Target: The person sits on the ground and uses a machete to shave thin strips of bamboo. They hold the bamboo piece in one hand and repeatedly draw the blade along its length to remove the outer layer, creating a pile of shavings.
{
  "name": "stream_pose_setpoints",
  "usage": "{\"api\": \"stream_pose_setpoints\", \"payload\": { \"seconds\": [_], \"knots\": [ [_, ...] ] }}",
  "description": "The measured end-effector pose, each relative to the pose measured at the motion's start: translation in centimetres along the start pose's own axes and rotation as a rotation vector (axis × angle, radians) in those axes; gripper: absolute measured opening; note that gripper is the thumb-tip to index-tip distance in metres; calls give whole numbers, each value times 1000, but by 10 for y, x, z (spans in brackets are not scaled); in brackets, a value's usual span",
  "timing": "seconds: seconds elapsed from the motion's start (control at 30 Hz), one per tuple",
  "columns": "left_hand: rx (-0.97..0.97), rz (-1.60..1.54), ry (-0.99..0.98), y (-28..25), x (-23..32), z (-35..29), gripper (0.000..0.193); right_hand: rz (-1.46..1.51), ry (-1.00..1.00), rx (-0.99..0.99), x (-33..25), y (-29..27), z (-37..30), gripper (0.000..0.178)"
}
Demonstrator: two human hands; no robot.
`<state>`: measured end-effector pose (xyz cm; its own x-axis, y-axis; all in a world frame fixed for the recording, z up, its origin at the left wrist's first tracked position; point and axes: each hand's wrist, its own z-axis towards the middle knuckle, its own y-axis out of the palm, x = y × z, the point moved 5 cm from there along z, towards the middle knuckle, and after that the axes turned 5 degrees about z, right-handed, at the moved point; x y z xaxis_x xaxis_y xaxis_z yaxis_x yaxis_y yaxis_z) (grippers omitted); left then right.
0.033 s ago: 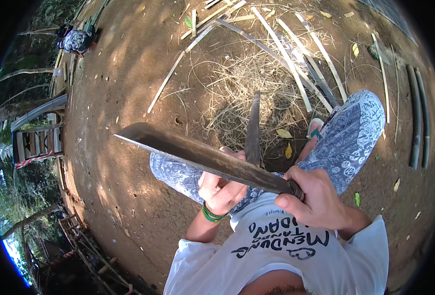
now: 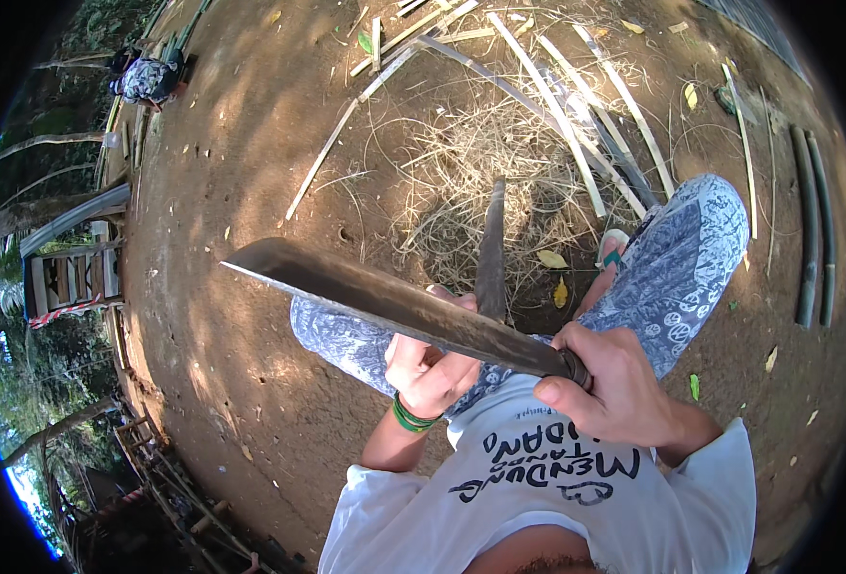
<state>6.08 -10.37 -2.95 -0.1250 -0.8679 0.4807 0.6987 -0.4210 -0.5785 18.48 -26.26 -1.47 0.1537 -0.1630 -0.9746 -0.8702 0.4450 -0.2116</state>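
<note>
My right hand (image 2: 619, 385) is closed round the dark handle of a machete (image 2: 389, 308). Its wide blade lies crosswise above my lap, tip to the left and pale edge toward my body. My left hand (image 2: 433, 381), with green bands at the wrist, is curled at the blade, partly behind it. Its thumb or a finger shows past the far side; what it grips, if anything, is hidden. Just beyond the blade, close to the left fingertips, a dark tapered length (image 2: 492, 253) points away from me. Its near end is covered by the machete.
A heap of thin shavings (image 2: 485, 163) lies on the dirt ahead, between my knees and beyond. Long split strips (image 2: 547, 105) are spread around it. Two dark poles (image 2: 808, 230) lie at the far right. Another person (image 2: 150, 80) is at the far left, near a wooden structure (image 2: 74, 273).
</note>
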Motion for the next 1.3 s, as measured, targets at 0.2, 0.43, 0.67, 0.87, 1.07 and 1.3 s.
{"api": "stream_pose_setpoints", "payload": {
  "seconds": [0.2, 0.43, 0.67, 0.87, 1.07, 1.3],
  "knots": [
    [-3, -31, -6, -2, 0, 3, 33, -13, -33, 36, 3, 1, 1, 55],
    [35, -53, -18, -1, 1, 5, 32, -18, -9, -5, -3, -3, 4, 50],
    [54, -63, 6, 0, 3, 5, 33, -7, -5, -27, 5, -3, 5, 54],
    [56, 13, 53, -2, 4, 6, 21, -47, 40, -52, 11, -2, 10, 50],
    [220, 311, 445, -63, 50, 77, 26, -105, 34, -78, 3, -2, 7, 44],
    [-352, 1109, 132, -38, 39, 146, 63, -110, 94, -120, -4, 0, 9, 42]
  ]
}}
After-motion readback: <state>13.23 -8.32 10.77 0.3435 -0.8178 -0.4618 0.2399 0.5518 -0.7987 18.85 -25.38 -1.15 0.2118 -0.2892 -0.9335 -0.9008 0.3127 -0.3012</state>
